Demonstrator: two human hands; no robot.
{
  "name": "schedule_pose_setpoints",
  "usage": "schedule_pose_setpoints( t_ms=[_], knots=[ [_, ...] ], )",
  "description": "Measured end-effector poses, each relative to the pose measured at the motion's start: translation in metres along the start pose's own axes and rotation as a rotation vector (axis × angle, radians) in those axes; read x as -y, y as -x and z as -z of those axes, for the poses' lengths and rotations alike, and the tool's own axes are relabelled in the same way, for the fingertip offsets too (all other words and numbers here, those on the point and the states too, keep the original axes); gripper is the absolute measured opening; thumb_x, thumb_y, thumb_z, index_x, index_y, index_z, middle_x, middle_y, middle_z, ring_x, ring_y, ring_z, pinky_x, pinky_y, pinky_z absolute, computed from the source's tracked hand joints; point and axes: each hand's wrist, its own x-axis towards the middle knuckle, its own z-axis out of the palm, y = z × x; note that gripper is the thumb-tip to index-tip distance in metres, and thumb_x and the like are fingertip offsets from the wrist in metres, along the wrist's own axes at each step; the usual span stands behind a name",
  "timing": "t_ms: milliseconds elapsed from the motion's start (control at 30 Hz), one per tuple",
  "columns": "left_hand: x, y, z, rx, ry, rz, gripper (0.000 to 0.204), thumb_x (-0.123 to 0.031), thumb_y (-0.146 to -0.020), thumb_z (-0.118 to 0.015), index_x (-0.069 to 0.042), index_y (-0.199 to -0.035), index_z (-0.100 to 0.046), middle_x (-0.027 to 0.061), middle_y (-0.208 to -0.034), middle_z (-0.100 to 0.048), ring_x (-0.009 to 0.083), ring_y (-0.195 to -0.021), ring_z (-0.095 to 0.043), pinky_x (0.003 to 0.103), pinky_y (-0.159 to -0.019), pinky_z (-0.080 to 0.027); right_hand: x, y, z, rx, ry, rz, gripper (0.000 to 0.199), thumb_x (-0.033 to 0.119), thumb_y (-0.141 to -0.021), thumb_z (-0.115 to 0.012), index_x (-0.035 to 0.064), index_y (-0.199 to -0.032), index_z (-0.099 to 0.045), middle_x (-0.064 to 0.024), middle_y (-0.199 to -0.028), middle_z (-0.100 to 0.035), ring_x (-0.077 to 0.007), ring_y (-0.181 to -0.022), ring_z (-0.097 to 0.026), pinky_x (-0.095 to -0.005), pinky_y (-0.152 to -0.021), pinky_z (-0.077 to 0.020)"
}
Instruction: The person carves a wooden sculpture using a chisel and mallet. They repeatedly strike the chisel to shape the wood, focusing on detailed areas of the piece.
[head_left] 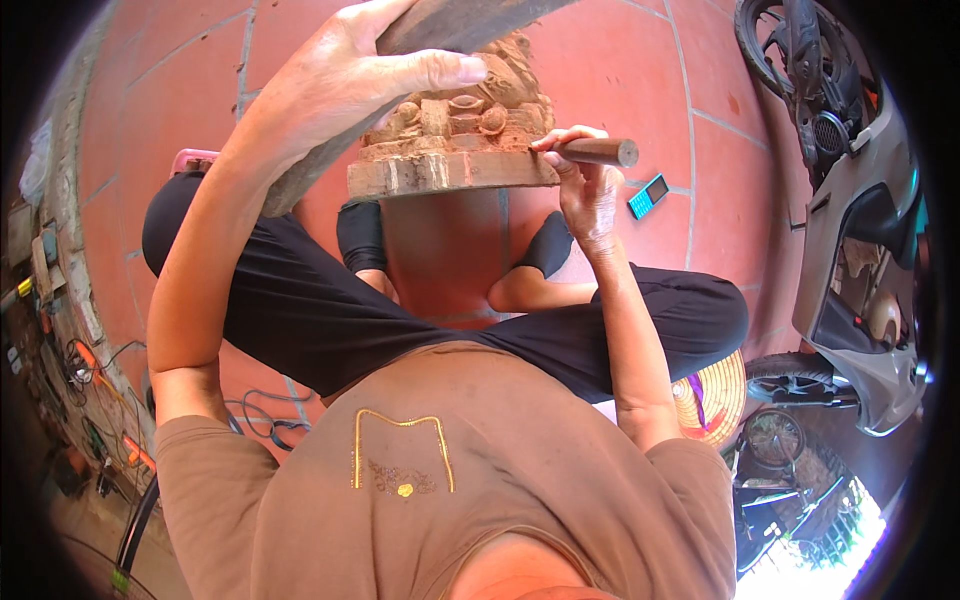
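Observation:
A reddish-brown wooden carving (455,150) on a flat square base stands on the red tiled floor (620,70) in front of my crossed legs in black trousers. My left hand (365,80) is raised above it and grips a long dark wooden mallet bar (300,180), thumb stretched across the top of the carving. My right hand (585,190) holds a chisel by its round wooden handle (602,151), its tip pressed to the right side of the carving. The blade itself is hidden by my fingers.
A teal phone (647,195) lies on the tiles right of the carving. A parked motorbike (850,200) fills the right side, with a conical straw hat (715,395) by my right knee. Cables and tools (90,380) lie along the left edge; a pink object (190,158) lies behind my left knee.

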Motion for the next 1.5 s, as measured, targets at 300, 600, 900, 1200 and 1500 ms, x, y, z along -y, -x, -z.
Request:
schedule_pose_setpoints(
  t_ms=[300,600,900,1200,1500],
  knots=[
    [0.009,-0.006,-0.009,0.102,0.175,-0.242,0.059,-0.016,-0.088,-0.075,0.007,-0.138,-0.053,0.0113,-0.121,-0.065,0.0161,-0.111,-0.059,0.03,-0.099,-0.045,-0.011,0.011,-0.005,0.028,0.403,0.399,0.022,-0.012,-0.084,-0.061,0.0018,-0.101,-0.061,-0.0109,-0.107,-0.067,-0.0216,-0.085,-0.074,-0.0302,-0.072,-0.0614],
    [0.002,0.015,-0.009,0.098,0.164,-0.265,0.061,-0.016,-0.088,-0.077,0.006,-0.139,-0.052,0.0119,-0.127,-0.064,0.0178,-0.117,-0.058,0.031,-0.104,-0.044,-0.005,0.008,-0.006,-0.048,0.385,0.344,0.02,-0.009,-0.085,-0.067,0.004,-0.099,-0.059,-0.0079,-0.098,-0.067,-0.0214,-0.089,-0.072,-0.0325,-0.072,-0.0574],
    [0.013,0.016,0.001,0.039,-0.02,-0.372,0.061,-0.02,-0.087,-0.079,0.006,-0.136,-0.054,0.0161,-0.123,-0.067,0.0199,-0.114,-0.061,0.034,-0.102,-0.046,0.004,-0.009,0.014,-0.132,-0.246,0.004,0.027,-0.009,-0.096,-0.06,0.0028,-0.118,-0.051,-0.0108,-0.1,-0.066,-0.0223,-0.098,-0.069,-0.0386,-0.093,-0.0569],
    [0.02,0.009,-0.005,-0.077,-0.389,-0.75,0.056,-0.026,-0.084,-0.082,0.002,-0.126,-0.057,0.0262,-0.103,-0.069,0.0354,-0.094,-0.073,0.04,-0.08,-0.055,0.002,-0.01,0.003,0.014,-0.095,-0.033,0.024,-0.006,-0.094,-0.064,0.0019,-0.115,-0.054,-0.0076,-0.102,-0.065,-0.0174,-0.094,-0.068,-0.0329,-0.084,-0.0566],
    [-0.003,0.031,-0.015,-0.07,-0.429,-0.761,0.062,-0.029,-0.083,-0.083,-0.003,-0.132,-0.055,0.0202,-0.106,-0.072,0.0322,-0.099,-0.074,0.037,-0.084,-0.057,0.01,-0.009,0.007,-0.006,0.023,0.074,0.02,-0.002,-0.095,-0.066,0.0019,-0.11,-0.054,-0.0082,-0.104,-0.065,-0.0172,-0.091,-0.069,-0.0308,-0.08,-0.0562]
  ],
)
